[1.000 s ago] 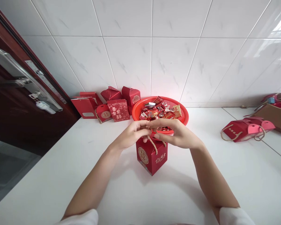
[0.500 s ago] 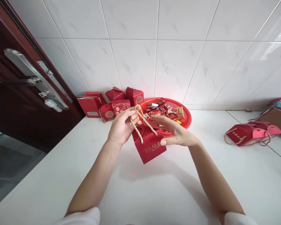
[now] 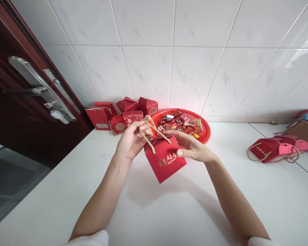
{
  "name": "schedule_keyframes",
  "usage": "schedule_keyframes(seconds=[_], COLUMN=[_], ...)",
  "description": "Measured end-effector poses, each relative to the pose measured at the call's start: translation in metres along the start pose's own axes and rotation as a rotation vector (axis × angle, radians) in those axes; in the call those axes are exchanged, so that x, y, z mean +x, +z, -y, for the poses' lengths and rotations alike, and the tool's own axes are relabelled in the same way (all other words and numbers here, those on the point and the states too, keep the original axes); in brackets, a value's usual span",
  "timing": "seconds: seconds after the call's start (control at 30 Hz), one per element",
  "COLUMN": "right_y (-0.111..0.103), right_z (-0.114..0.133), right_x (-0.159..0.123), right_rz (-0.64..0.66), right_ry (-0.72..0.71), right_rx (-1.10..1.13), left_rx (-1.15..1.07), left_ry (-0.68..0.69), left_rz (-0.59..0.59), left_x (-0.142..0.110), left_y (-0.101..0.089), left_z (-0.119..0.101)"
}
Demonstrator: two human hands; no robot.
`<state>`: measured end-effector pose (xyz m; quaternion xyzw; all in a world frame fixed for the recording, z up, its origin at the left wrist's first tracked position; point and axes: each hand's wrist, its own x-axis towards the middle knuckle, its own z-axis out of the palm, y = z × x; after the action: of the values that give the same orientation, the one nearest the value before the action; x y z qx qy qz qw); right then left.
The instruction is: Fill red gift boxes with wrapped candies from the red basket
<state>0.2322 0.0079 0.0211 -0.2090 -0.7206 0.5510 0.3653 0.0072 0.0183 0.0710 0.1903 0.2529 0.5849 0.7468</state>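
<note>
A red paper gift box (image 3: 166, 164) with gold lettering hangs tilted above the white table, its printed face towards me. My left hand (image 3: 133, 138) is closed on the twisted cream rope handle (image 3: 159, 131) at the box's upper left. On the box's right side, the thumb of my right hand (image 3: 195, 147) lies against the front face while its fingers reach behind the top edge, partly hidden. Right behind the box stands a red plastic basket (image 3: 207, 131) of wrapped sweets (image 3: 178, 123).
Several red boxes (image 3: 127, 104) and flat red packets (image 3: 97, 118) stand against the tiled wall at the back left. To the right lie more red boxes with rope handles (image 3: 277, 148), beside a brown carton (image 3: 304, 133). A dark door (image 3: 20, 112) borders the table's left side.
The box has swung so its front face turns more towards me, with the lettering plainer. My right thumb has come onto the face. My left hand keeps its hold on the rope handle.
</note>
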Motion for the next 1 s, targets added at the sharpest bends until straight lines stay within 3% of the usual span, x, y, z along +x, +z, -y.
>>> schedule_keyframes(seconds=[0.27,0.53,0.77,1.0], right_y=[-0.002,-0.007,-0.021,-0.028], right_z=[-0.001,0.011,0.019,0.022], right_x=[0.002,-0.005,-0.014,-0.017], right_rz=[-0.037,-0.166,-0.092,-0.060], right_ry=[-0.017,0.002,-0.041,-0.065], right_rx=[0.085,-0.031,-0.099,-0.091], left_rx=[-0.016,0.011,0.135,0.133], left_ry=[-0.001,-0.076,-0.147,-0.204], left_rz=[-0.007,0.050,0.230,0.296], left_x=[0.005,0.019,0.030,0.047], left_y=[0.011,0.033,0.043,0.054], left_z=[0.002,0.003,0.005,0.016])
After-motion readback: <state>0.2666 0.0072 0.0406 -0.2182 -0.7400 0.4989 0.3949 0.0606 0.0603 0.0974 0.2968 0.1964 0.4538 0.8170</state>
